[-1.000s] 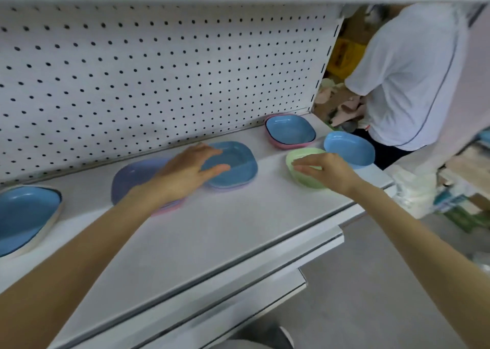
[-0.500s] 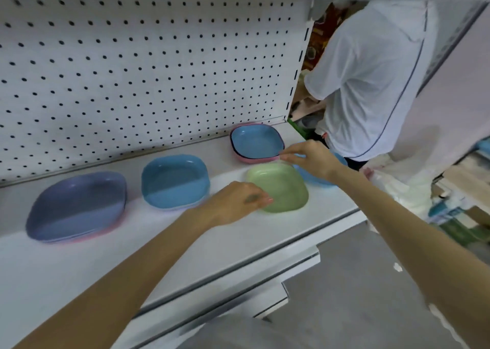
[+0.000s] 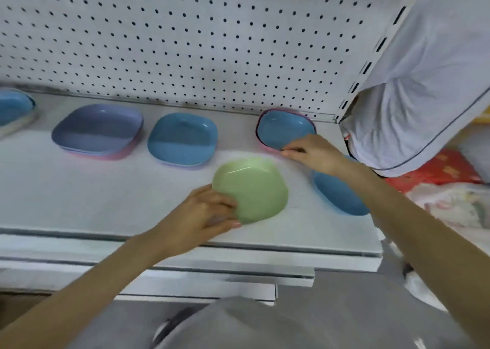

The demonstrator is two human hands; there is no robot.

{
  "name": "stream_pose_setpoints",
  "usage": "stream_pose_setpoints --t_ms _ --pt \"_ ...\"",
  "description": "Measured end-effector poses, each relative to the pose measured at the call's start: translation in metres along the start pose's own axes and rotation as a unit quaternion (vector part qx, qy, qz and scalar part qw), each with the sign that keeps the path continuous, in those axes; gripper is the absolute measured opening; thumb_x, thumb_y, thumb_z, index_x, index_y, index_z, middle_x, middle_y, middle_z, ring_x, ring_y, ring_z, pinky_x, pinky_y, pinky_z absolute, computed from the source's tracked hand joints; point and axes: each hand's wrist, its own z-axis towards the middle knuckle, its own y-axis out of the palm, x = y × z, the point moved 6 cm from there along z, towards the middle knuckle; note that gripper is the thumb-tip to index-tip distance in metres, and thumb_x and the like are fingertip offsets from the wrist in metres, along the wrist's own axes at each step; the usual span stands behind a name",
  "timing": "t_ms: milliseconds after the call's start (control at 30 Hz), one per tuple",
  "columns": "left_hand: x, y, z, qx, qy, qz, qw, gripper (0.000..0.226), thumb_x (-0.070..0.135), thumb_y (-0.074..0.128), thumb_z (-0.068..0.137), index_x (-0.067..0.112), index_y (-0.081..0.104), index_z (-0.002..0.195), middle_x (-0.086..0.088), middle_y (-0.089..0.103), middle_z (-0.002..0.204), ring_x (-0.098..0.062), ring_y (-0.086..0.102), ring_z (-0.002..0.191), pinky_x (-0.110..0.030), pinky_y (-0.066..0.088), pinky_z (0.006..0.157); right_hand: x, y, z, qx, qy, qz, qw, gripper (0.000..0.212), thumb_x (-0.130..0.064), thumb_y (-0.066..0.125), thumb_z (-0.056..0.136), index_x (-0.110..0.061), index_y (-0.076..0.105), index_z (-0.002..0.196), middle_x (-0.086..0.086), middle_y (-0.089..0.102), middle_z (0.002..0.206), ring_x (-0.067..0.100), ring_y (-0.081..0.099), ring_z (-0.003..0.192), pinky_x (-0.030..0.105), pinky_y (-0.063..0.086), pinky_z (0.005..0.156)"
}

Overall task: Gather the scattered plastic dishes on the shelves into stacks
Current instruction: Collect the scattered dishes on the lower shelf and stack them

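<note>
Green and glossy, the pale green rounded-square plastic dish sits toward the front of the white shelf. The left hand has its grip closed on the dish's near-left rim, thumb on top and fingers curled beneath. From that grip the dish reaches away and to the right. It is about as wide as it is deep, so no long axis matters. Whether the held edge is off the shelf I cannot tell.

The right hand pinches the front rim of the blue plastic dish nested in a pink one, at the back right against the white pegboard wall. Partly under that forearm lies a single blue plastic dish, at the shelf's right end.

Back and to the left of the green dish, close by, stands the blue dish on a lilac one. Further left is the purple dish stack with pink beneath. The left hand is the nearer of the two to both stacks, and the right hand is nearer to the nested pair and the single blue dish.

All share one shallow, round-cornered form in smooth, hard-looking plastic, so they should nest readily and slide easily on the matt shelf.
</note>
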Motion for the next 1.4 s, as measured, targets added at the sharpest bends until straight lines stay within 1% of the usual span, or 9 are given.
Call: stream_pose_setpoints --t_ms 200,367,533,800,900,1000,1167,1300,1400 --pt "0.01 -0.003 -0.009 0.044 -0.039 0.082 0.995 0.053 0.063 0.04 0.085 0.022 0.075 0.084 0.013 0.071 0.091 -0.001 0.054 0.097 -0.025 0.026 0.106 0.003 -0.002 0.003 0.019 -0.009 0.029 0.999 0.021 -0.025 0.06 0.089 -0.018 0.069 0.106 -0.005 0.068 0.111 0.012 0.06 0.101 0.031 0.044 0.092" --pt "0.033 0.013 -0.002 0.015 -0.027 0.111 0.993 0.045 0.06 0.048 0.077 0.026 0.074 0.09 0.012 0.071 0.096 -0.011 0.067 0.086 -0.02 0.053 0.072 -0.003 0.0 -0.008 0.073 -0.022 0.044 0.996 0.017 -0.014 0.061 0.086 -0.016 0.07 0.099 -0.002 0.071 0.101 0.014 0.064 0.092 0.031 0.05 0.086" --pt "0.038 0.019 -0.007 0.03 0.005 0.119 0.992 0.028 0.037 0.048 0.086 0.023 0.072 0.083 0.012 0.071 0.085 -0.012 0.067 0.073 -0.026 0.054 0.05 -0.005 -0.011 -0.02 0.176 -0.008 0.035 0.984 0.015 -0.005 0.062 0.08 -0.012 0.068 0.093 0.0 0.069 0.088 0.016 0.061 0.082 0.029 0.049 0.08" --pt "0.043 -0.066 0.001 0.18 -0.128 -0.199 0.955 0.006 0.027 0.074 0.072 0.021 0.073 0.072 0.014 0.069 0.071 -0.001 0.058 0.064 -0.012 0.048 0.07 0.004 -0.035 -0.035 0.233 0.009 0.317 0.919 0.016 -0.002 0.074 0.074 -0.009 0.071 0.088 -0.02 0.066 0.062 -0.013 0.055 0.056 0.004 0.043 0.063" --pt "0.027 -0.108 0.004 0.196 -0.103 -0.115 0.968 0.01 0.034 0.07 0.076 0.024 0.07 0.073 0.016 0.068 0.076 0.002 0.054 0.065 -0.013 0.045 0.07 -0.002 -0.056 -0.047 0.271 -0.002 0.414 0.869 0.013 -0.001 0.072 0.076 -0.013 0.07 0.082 -0.022 0.068 0.062 -0.007 0.061 0.061 0.008 0.048 0.065" --pt "-0.002 -0.125 0.013 0.155 -0.091 0.023 0.983 0.022 0.04 0.059 0.079 0.021 0.07 0.079 0.017 0.067 0.079 0.005 0.057 0.068 -0.017 0.045 0.068 -0.019 -0.065 -0.056 0.293 -0.017 0.457 0.84 0.015 -0.003 0.071 0.077 -0.018 0.069 0.078 -0.021 0.069 0.063 -0.006 0.062 0.062 0.008 0.047 0.063" --pt "-0.053 -0.11 0.03 -0.02 -0.133 0.202 0.97 0.017 0.027 0.058 0.09 0.016 0.071 0.092 0.002 0.07 0.093 -0.025 0.062 0.082 -0.034 0.047 0.069 -0.04 -0.057 -0.067 0.302 -0.038 0.449 0.84 0.039 0.0 0.07 0.076 -0.036 0.073 0.063 -0.022 0.068 0.064 -0.007 0.061 0.061 0.007 0.048 0.064" --pt "-0.083 -0.108 0.02 -0.111 -0.185 0.189 0.958 0.027 0.034 0.051 0.093 0.016 0.07 0.1 -0.001 0.068 0.098 -0.024 0.059 0.087 -0.034 0.047 0.072 -0.054 -0.05 -0.067 0.305 -0.034 0.427 0.851 0.033 -0.002 0.071 0.075 -0.035 0.074 0.068 -0.021 0.069 0.067 -0.005 0.061 0.063 0.009 0.048 0.066" --pt "-0.09 -0.114 0.013 -0.119 -0.185 0.172 0.96 0.065 0.065 0.031 0.083 0.015 0.069 0.098 -0.004 0.068 0.091 -0.022 0.057 0.08 -0.034 0.047 0.07 -0.076 -0.04 -0.057 0.293 -0.029 0.434 0.851 0.019 0.002 0.069 0.076 -0.015 0.073 0.082 -0.023 0.067 0.063 -0.007 0.059 0.06 0.007 0.047 0.065"
